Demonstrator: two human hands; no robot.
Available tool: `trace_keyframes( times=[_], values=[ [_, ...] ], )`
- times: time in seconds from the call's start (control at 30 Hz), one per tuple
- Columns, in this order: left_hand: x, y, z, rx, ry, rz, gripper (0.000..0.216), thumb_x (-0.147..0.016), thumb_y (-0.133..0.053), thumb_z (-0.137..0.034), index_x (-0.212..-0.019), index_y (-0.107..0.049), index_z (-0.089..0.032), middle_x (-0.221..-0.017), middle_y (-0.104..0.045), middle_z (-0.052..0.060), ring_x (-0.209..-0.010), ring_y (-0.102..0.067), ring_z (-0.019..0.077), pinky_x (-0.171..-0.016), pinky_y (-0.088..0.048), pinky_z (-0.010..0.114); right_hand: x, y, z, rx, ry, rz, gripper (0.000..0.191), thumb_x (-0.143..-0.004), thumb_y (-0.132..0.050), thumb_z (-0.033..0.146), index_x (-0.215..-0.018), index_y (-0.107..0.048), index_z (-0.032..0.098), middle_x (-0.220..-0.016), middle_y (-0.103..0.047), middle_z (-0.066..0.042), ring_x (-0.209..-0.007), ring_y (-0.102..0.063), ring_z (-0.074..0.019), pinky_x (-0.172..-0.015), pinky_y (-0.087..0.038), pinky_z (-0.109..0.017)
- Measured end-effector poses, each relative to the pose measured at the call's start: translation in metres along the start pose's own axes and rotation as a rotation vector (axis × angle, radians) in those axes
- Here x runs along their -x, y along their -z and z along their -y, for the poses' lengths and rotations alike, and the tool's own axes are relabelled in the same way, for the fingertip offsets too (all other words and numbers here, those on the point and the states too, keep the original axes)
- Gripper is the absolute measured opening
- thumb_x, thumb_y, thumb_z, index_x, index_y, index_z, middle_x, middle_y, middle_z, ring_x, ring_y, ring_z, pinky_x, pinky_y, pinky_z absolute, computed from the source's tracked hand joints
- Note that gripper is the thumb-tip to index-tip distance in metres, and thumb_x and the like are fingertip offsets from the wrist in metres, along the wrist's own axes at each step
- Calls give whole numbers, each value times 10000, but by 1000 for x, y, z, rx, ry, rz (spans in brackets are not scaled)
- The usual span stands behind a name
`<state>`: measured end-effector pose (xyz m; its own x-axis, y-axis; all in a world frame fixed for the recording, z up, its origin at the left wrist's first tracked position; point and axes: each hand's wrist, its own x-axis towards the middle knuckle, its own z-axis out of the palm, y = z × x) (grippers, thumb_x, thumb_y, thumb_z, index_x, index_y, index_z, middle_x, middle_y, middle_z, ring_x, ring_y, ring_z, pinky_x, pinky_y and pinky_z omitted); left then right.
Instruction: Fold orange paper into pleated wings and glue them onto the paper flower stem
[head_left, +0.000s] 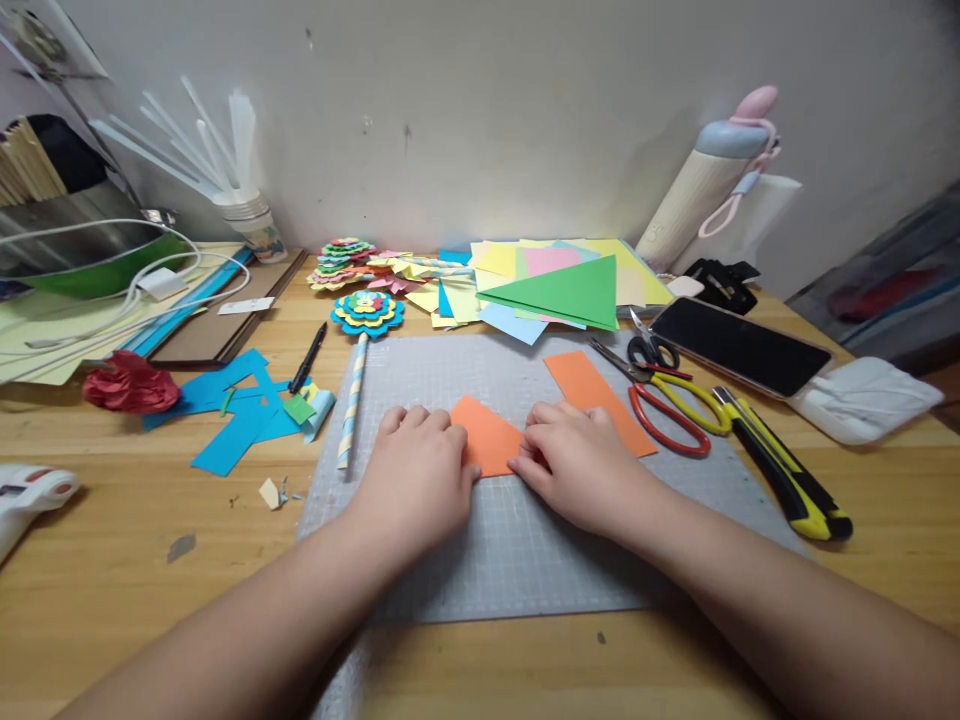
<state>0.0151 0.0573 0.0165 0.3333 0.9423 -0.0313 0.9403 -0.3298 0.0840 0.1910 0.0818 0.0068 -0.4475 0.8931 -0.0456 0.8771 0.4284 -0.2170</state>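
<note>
A: What is hidden from us?

B: Both side edges of the orange paper piece (pixel 487 440). It lies at the centre of our clock, on the grey mat (pixel 525 560). The left hand (pixel 420 460) covers it from nine o'clock, the right hand (pixel 570 460) from three.

A: And each grip?

B: Both are narrow, with fingers curled at the paper. Whether they pinch it or only press it, we cannot tell. The right hand also hides a part of the orange strip (pixel 600 395) at two o'clock. The white tool (pixel 34 500), at nine, is cut off by the picture's side.

A: Which materials do we find?

B: The mat has a fine printed grid; the bench (pixel 187 620) is grained wood. Between nine and ten, the red paper (pixel 129 382) is crumpled. The paper flower (pixel 367 312), between ten and eleven, has scalloped layers. At one, the green sheet (pixel 562 295) is pointed and flat.
</note>
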Motion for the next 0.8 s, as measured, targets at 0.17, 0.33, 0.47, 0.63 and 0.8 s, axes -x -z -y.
trace_keyframes(
  times=[0.17,0.33,0.47,0.63,0.8],
  values=[
    [-2,-5,-4,103,-42,-61,180,-843,-520,-325,-768,-626,-200,-811,-631,32,-850,-525,227,-846,-328,435,-1,-2,0,-4,12,0,215,-830,-586,284,-640,-608,186,-821,-601,-41,-818,-522,-215,-672,-275,-344],
    [-7,-7,-3,161,-33,-48,204,-826,-557,-357,-712,-637,-208,-759,-626,24,-839,-517,234,-800,-326,424,6,0,-15,-161,74,11,190,-850,-588,302,-689,-600,201,-858,-598,-31,-891,-533,-217,-715,-292,-349],
    [-9,-6,-2,188,-28,-33,197,-811,-584,-361,-695,-638,-212,-747,-626,18,-830,-514,232,-796,-320,421,12,11,-28,-198,86,74,125,-845,-591,236,-723,-613,218,-846,-606,-14,-864,-547,-195,-762,-291,-366],
    [-11,-5,-2,201,-24,-18,199,-805,-597,-373,-692,-637,-214,-742,-625,13,-827,-515,232,-801,-315,424,14,16,-28,-199,73,60,98,-817,-631,255,-726,-610,222,-828,-612,1,-866,-549,-200,-782,-276,-377],
    [-12,-6,-1,201,-25,-11,208,-806,-596,-376,-686,-633,-210,-744,-622,13,-827,-513,229,-805,-315,422,14,12,-27,-191,78,30,98,-818,-638,249,-728,-611,222,-818,-613,13,-841,-552,-181,-769,-267,-366]
  ],
)
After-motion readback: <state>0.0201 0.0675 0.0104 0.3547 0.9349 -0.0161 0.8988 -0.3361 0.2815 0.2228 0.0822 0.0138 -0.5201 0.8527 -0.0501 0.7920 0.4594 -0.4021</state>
